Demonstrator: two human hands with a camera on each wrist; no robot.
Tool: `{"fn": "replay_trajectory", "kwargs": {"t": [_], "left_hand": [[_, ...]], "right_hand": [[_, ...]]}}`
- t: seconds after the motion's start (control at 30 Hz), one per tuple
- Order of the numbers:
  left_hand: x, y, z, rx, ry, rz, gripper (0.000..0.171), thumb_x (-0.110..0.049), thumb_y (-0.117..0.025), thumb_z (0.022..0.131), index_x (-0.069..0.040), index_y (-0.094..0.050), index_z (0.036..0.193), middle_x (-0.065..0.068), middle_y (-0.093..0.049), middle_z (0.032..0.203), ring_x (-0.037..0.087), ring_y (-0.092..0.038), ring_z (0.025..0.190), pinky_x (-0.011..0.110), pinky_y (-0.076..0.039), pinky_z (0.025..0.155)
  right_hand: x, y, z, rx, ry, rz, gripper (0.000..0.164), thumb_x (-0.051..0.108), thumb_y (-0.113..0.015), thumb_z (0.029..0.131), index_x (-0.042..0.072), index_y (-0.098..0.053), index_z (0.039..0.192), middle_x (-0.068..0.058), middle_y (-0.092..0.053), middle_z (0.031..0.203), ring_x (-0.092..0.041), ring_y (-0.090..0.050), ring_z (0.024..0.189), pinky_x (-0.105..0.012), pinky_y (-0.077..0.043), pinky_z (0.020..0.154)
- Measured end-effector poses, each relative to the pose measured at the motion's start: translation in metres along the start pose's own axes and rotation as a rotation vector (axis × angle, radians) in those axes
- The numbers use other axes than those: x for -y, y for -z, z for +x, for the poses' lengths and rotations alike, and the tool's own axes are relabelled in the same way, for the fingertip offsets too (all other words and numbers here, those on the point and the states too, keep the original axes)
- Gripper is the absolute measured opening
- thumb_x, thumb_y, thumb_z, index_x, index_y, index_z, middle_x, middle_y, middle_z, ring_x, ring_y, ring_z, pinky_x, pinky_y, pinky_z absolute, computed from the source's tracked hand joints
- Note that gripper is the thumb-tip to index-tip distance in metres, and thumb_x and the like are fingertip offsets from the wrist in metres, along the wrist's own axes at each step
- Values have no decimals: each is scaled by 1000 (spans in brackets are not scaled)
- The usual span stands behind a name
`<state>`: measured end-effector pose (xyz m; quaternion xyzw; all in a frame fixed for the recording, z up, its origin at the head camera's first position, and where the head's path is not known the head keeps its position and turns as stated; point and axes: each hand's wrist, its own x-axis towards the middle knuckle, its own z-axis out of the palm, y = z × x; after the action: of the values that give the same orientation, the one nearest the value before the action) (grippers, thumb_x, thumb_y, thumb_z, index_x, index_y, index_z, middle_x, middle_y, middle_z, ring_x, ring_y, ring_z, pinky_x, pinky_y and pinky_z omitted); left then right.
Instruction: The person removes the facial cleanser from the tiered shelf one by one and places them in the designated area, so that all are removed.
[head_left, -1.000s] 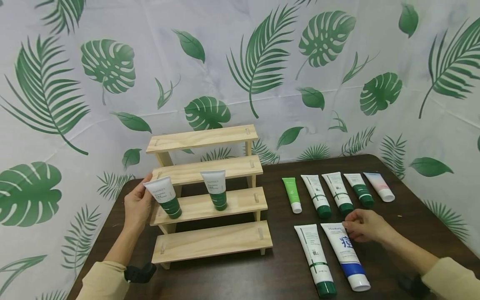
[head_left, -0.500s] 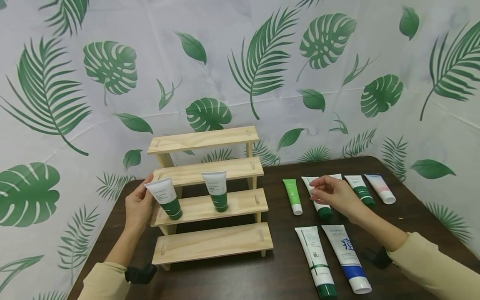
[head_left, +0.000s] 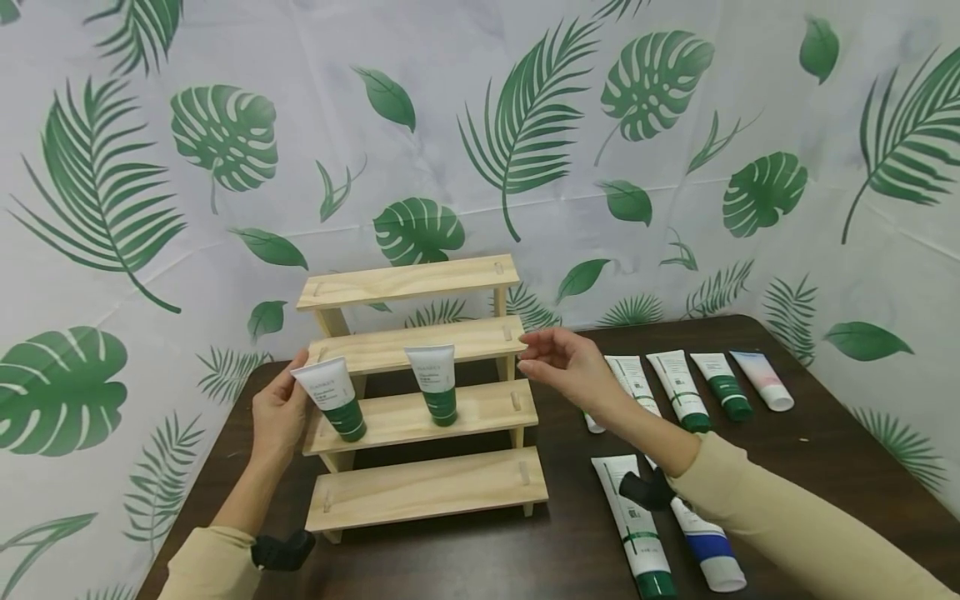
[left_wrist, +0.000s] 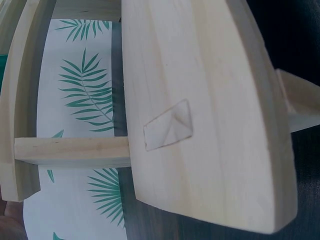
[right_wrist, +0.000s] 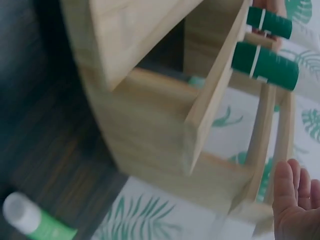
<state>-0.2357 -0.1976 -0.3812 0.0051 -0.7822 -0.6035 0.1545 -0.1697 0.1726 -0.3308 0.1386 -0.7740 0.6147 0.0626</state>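
Note:
A stepped wooden stand stands on the dark table. On its second step from the bottom, two white-and-green squeeze tubes stand on their caps: the left tube at the step's left end and another tube near the middle. My left hand grips the stand's left end, its fingertips partly hidden behind the left tube. In the left wrist view, a plank fills most of the picture. My right hand holds nothing; thumb and fingers are apart beside the right end of the third step.
To the right lie several tubes in a back row, including a white-and-green one and a pink-and-white one. A light green tube lies near the stand. Two larger tubes lie in front, one white-and-green, one with a blue band under my forearm.
My right hand has left the blue-banded tube and moved left, across the back row, to the stand's right side. My left hand and the two standing tubes have stayed in place.

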Motion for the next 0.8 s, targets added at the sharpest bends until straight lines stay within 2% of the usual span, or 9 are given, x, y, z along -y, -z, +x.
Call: {"fn": "replay_trajectory", "kwargs": {"t": [0.1,0.27,0.57,0.8], "left_hand": [[0,1,0,-1,3,0,42,-19,-54,96,-4,-50,135,7,-50,138,15,-44,130,3,-38,88],[1,1,1,2,-3,0,42,-18,-54,96,-4,-50,135,6,-50,138,16,-44,130,3,-39,87],[3,1,2,-4,-25,-8,40,-15,-53,96,-3,-50,135,7,-50,137,13,-46,128,3,-39,86],[4,1,3,-4,-33,-12,40,-16,-54,96,-4,-51,135,8,-51,136,12,-48,125,3,-40,85]], "right_hand": [[3,-15,7,20,45,28,38,3,-66,86,-4,-55,121,-21,-61,104,-7,-63,86,-22,-53,75],[4,-35,16,54,74,52,40,1,-66,85,-5,-54,122,-21,-61,105,-9,-63,89,-23,-53,77],[4,-59,26,94,68,80,43,0,-69,82,-2,-54,123,-20,-60,108,-26,-61,98,-26,-52,83],[5,-72,31,106,98,97,42,-3,-68,82,-4,-54,121,-19,-61,109,-22,-61,96,-27,-52,84]]}}
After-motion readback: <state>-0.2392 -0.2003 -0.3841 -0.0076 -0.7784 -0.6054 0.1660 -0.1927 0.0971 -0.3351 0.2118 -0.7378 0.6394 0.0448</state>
